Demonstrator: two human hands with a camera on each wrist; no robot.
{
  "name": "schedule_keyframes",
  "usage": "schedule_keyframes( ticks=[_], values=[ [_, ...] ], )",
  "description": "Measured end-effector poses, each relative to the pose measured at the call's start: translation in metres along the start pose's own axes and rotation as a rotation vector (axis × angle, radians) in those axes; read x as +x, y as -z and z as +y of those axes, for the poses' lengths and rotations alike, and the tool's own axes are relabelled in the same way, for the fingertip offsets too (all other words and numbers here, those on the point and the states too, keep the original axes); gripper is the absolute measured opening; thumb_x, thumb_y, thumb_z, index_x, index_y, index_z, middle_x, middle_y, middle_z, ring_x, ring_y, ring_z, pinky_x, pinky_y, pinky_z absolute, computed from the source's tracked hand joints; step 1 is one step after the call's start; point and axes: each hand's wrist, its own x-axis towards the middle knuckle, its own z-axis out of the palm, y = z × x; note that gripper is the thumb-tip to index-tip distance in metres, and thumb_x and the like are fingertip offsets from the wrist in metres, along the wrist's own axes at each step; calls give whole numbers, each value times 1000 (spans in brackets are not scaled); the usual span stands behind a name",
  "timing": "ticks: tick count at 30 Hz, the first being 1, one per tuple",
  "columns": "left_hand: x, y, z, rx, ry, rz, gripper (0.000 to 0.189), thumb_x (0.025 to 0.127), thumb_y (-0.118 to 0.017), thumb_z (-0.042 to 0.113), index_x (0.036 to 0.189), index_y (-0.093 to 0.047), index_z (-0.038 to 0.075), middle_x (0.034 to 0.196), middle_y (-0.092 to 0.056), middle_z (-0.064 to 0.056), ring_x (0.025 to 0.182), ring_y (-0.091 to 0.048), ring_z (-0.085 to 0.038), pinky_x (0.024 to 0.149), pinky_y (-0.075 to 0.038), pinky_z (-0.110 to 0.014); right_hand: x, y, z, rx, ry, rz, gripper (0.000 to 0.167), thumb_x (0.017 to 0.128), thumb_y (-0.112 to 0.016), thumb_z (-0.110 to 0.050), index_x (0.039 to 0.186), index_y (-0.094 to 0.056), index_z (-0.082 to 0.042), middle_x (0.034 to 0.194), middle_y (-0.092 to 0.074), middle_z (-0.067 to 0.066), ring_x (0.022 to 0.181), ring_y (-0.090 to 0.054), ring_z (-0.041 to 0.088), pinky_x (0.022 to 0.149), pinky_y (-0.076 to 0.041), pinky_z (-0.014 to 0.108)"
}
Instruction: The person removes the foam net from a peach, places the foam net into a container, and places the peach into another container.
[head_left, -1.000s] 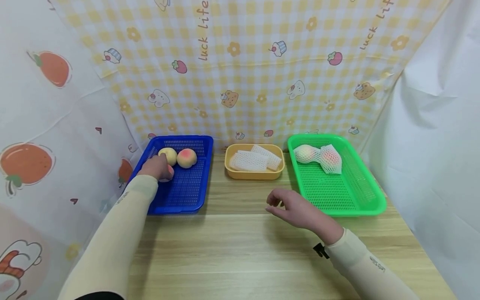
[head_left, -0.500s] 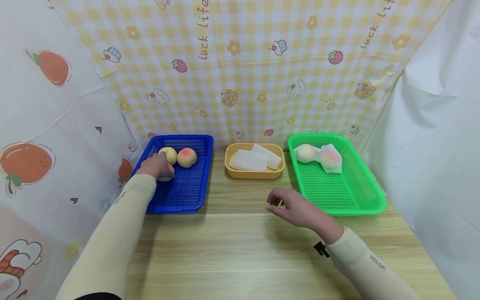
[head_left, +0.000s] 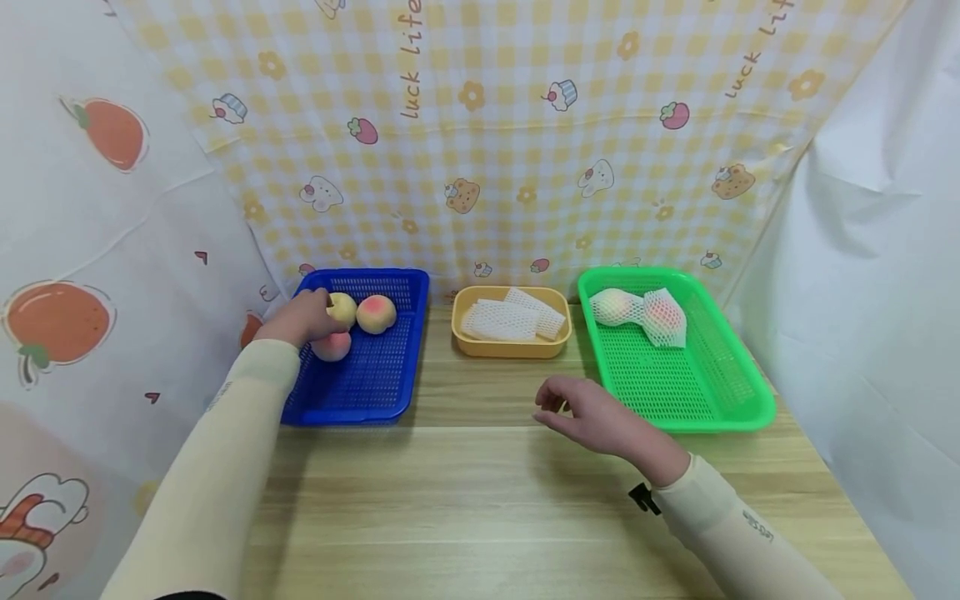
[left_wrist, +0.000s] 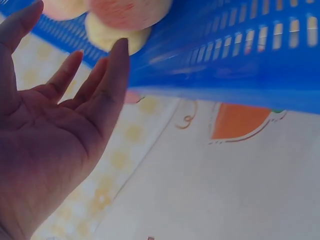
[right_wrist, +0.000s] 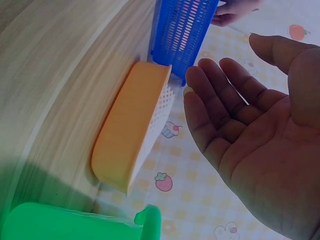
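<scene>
My left hand is over the left side of a blue basket, beside three peaches. Its fingers are spread and hold nothing in the left wrist view, with the peaches just beyond the fingertips. A pale yellow peach lies partly behind the fingers; a pink-topped peach sits to its right. The third, a pinkish peach, lies nearest, just below the hand. My right hand hovers over the table left of a green basket, fingers loosely bent and holding nothing.
A small yellow tray with white foam net sleeves stands between the baskets. Two net-wrapped peaches lie in the green basket, one being the right-hand wrapped peach. A checked cloth hangs behind.
My left hand has shifted left and slightly back from the nearest peach, which now shows more fully. My right hand has stayed in place.
</scene>
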Motion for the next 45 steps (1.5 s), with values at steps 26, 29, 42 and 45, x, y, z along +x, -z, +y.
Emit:
schedule_keyframes(
  ticks=[26,29,42,45],
  values=[
    [-98,-46,145,-439,-583,138,34,108,-76,22,138,-68,9,138,-67,-10,128,-64,-32,104,-57,-56,-4,-3,4,-6,-38,-2,9,108,-75,-27,109,-72,-19,97,-70,-12,93,-67,9,82,-59,35],
    [-108,-65,165,-433,-654,97,32,107,-77,22,136,-68,11,135,-68,-5,126,-66,-26,103,-59,-51,-5,-3,4,-4,-36,5,11,108,-75,-30,109,-72,-20,97,-70,-12,93,-67,8,83,-59,35],
    [-118,-128,192,-371,-700,-31,35,106,-77,25,137,-67,13,137,-69,-3,126,-66,-22,107,-57,-46,-6,-10,7,6,-43,1,9,107,-76,-27,109,-72,-19,97,-70,-12,92,-67,9,83,-61,36],
    [-117,-138,194,-308,-698,-34,37,106,-79,28,137,-68,12,135,-70,-3,125,-66,-23,107,-57,-46,-5,-13,8,-2,-45,-10,9,108,-76,-27,109,-72,-19,97,-70,-13,92,-67,8,83,-60,35]
  ],
)
